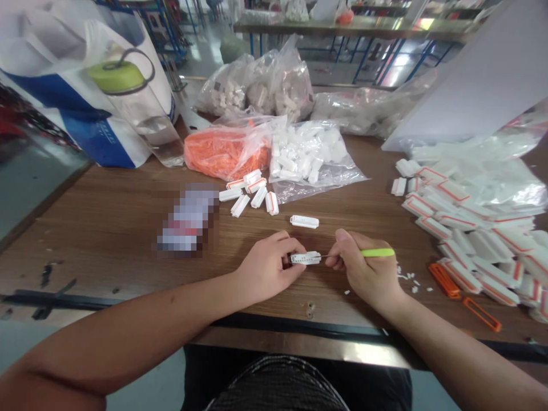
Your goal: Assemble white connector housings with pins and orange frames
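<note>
The left hand [268, 268] pinches a small white rectangular plastic clip [305, 258] low over the brown wooden worktop [107, 228], fingers closed on it. At its 3 o'clock, the right hand [363, 271] grips a green-handled pick [377, 252], whose thin tip meets the clip's end.

a white clip [305, 258], a lime-green tool handle [377, 252], an orange-filled bag [225, 153], white-and-orange pieces [462, 228], on a brown wood-grain surface [111, 228].
</note>
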`<state>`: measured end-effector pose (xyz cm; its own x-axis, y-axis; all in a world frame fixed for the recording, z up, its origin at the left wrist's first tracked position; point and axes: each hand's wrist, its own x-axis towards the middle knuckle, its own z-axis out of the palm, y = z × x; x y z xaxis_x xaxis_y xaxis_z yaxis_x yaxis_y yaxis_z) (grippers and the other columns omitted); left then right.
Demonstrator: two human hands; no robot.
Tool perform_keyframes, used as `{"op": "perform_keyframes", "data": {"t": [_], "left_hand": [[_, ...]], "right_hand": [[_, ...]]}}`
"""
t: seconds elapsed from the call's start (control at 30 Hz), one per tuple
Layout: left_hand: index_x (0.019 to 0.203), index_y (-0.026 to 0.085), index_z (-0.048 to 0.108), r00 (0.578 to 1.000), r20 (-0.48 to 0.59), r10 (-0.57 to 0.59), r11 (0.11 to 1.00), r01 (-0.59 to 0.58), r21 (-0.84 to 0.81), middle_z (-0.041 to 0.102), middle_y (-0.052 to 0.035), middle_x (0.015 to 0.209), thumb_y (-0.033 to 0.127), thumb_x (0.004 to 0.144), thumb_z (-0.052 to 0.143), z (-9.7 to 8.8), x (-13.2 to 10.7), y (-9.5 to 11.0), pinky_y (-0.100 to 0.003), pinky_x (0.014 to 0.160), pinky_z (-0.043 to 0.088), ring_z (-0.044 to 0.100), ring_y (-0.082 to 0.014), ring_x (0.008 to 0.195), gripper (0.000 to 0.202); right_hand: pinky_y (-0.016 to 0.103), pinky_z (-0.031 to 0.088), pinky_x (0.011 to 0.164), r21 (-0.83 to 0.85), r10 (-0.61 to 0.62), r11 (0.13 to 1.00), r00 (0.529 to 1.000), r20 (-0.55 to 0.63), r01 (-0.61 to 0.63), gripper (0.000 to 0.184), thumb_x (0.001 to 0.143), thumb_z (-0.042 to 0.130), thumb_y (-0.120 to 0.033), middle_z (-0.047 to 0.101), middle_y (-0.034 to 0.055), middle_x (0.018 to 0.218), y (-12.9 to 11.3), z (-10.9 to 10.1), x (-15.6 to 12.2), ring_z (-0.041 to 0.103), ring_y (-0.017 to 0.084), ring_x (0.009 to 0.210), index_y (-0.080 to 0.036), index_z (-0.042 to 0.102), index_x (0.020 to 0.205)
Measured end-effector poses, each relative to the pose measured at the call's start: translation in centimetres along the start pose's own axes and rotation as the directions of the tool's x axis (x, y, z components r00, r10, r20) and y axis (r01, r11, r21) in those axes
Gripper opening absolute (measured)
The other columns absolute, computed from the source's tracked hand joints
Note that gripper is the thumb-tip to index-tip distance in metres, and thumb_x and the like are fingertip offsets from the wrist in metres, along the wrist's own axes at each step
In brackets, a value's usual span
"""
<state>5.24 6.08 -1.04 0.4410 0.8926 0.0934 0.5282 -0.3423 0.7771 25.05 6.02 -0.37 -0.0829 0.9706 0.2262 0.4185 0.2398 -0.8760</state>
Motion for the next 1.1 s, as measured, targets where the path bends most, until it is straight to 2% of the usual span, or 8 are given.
{"op": "perform_keyframes", "data": {"t": [0.2, 0.37, 0.53, 0.83, 0.97, 1.1], "left_hand": [[0.088, 0.018, 0.068, 1.0, 0.006, -0.002, 1.0, 0.002, -0.004, 0.054, 0.0021, 0.076, 0.014, 0.078, 0.068, -0.06, 0.03, 0.09, -0.025, 0.063, 0.045, 0.052, -0.0097, 0.062, 0.011], [0.09, 0.018, 0.068, 1.0, 0.003, 0.001, 1.0, -0.001, 0.0, 0.055, 0.0019, 0.079, 0.013, 0.078, 0.069, -0.05, 0.02, 0.07, -0.025, 0.063, 0.045, 0.052, -0.0088, 0.061, 0.013], [0.089, 0.018, 0.068, 1.0, -0.002, 0.002, 1.0, -0.002, 0.005, 0.054, 0.0024, 0.077, 0.013, 0.078, 0.068, -0.05, 0.09, 0.09, -0.025, 0.064, 0.045, 0.052, -0.009, 0.061, 0.012], [0.089, 0.017, 0.068, 1.0, 0.001, 0.007, 1.0, -0.007, 0.004, 0.055, 0.0021, 0.078, 0.013, 0.078, 0.068, -0.01, 0.08, 0.0, -0.024, 0.064, 0.044, 0.052, -0.0088, 0.061, 0.012], [0.088, 0.018, 0.068, 1.0, 0.002, 0.009, 1.0, -0.01, 0.007, 0.054, 0.0022, 0.077, 0.013, 0.078, 0.068, -0.02, 0.07, 0.02, -0.024, 0.064, 0.044, 0.052, -0.0092, 0.062, 0.011], [0.088, 0.018, 0.068, 1.0, 0.006, 0.005, 1.0, -0.005, -0.003, 0.054, 0.0023, 0.077, 0.013, 0.079, 0.067, -0.03, 0.06, 0.01, -0.024, 0.064, 0.044, 0.052, -0.0096, 0.063, 0.011]], "right_hand": [[0.022, 0.046, 0.044, -0.03, 0.008, 1.0, 1.0, 0.028, -0.007, 0.048, 0.097, 0.047, -0.041, 0.064, 0.001, 0.051, 0.08, -0.05, -0.02, 0.057, 0.01, 0.042, -0.019, 0.061, 0.056], [0.021, 0.045, 0.041, 0.06, 0.057, 0.997, 0.996, -0.067, -0.053, 0.049, 0.096, 0.048, -0.042, 0.062, 0.0008, 0.049, 0.29, -0.25, 0.14, 0.055, 0.009, 0.04, -0.019, 0.06, 0.054], [0.02, 0.044, 0.041, 0.052, 0.06, 0.997, 0.998, -0.024, -0.059, 0.049, 0.096, 0.048, -0.041, 0.062, 0.0006, 0.049, 0.26, -0.25, 0.29, 0.055, 0.009, 0.04, -0.019, 0.061, 0.054], [0.019, 0.044, 0.04, 0.052, 0.026, 0.998, 0.998, -0.055, -0.024, 0.047, 0.096, 0.049, -0.038, 0.062, -0.0002, 0.049, 0.2, -0.08, 0.13, 0.055, 0.008, 0.04, -0.019, 0.06, 0.054], [0.019, 0.045, 0.042, 0.011, -0.002, 1.0, 1.0, -0.006, 0.002, 0.046, 0.097, 0.048, -0.036, 0.062, -0.0009, 0.049, 0.22, -0.18, 0.21, 0.055, 0.008, 0.04, -0.019, 0.059, 0.055], [0.02, 0.045, 0.046, -0.091, -0.104, 0.99, 0.993, 0.063, 0.109, 0.044, 0.097, 0.048, -0.03, 0.062, -0.0013, 0.051, 0.02, -0.39, 0.09, 0.056, 0.008, 0.043, -0.019, 0.058, 0.056]]}}
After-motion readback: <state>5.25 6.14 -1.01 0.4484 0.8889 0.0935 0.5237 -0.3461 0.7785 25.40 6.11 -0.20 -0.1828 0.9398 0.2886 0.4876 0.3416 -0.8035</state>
